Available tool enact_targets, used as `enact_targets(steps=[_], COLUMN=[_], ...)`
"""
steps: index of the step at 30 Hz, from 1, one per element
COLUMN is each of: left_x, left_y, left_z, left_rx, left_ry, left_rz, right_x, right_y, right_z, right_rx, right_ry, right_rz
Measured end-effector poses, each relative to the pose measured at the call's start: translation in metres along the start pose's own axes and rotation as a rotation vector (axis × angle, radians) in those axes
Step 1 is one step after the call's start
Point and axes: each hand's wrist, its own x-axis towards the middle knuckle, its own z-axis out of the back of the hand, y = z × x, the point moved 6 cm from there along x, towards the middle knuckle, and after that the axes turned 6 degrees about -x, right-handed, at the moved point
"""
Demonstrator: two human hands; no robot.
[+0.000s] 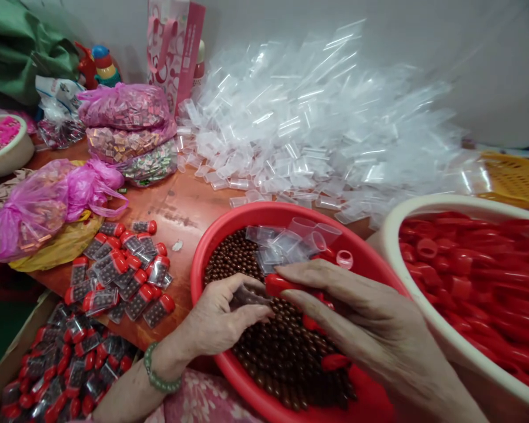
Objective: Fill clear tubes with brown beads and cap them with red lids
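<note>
A person's two bare hands meet over a red basin (197, 264) on an orange-brown counter (196, 202). The left hand (224, 317), wearing a green bead bracelet (158, 376) at its wrist, is curled with thumb and fingers around a clear tube (245, 297). The tube is partly hidden by the hand, so I cannot tell how full it is; its long axis appears to run roughly left to right.

The right hand (370, 329) pinches a red cap (277, 285) between thumb and fingertips. The cap lies just right of the tube and slightly higher in view, its long axis also running roughly left to right, its near end facing the left hand. Cap and tube are close together; whether they touch is unclear. The left hand is nearer the tube, the right hand nearer the basin's right side.

Beneath the hands, the basin holds dark brown beads (286, 358), with loose clear tubes (284, 247) towards its far side. To the right, a white tub (394, 235) is full of red pieces (471, 299). Behind, a heap of clear tubes (317, 135) rises against the wall. To the left, capped, bead-filled tubes (123, 273) lie piled on the counter, near pink bags (44, 202); more fill a box (22, 335) below.
</note>
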Motion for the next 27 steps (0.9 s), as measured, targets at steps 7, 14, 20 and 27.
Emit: enact_targets(steps=[7,14,20,27], left_x=[0.0,0.006,0.007,0.004], left_y=[0.002,0.005,0.007,0.011], left_z=[0.005,0.008,0.009,0.011], left_rx=[-0.31,-0.548,-0.626,-0.553], left_ry=[0.062,0.17,0.251,0.218], left_rz=[-0.01,0.035,0.091,0.124], right_x=[0.001,0.012,0.021,0.015], right_y=[-0.006,0.0,0.005,-0.009], right_z=[-0.003,-0.018,-0.037,-0.044], right_rx=[0.109,0.244,0.32,0.339], right_ry=[-0.123,-0.17,-0.098,-0.102], right_rz=[-0.127,-0.253,-0.287,-0.371])
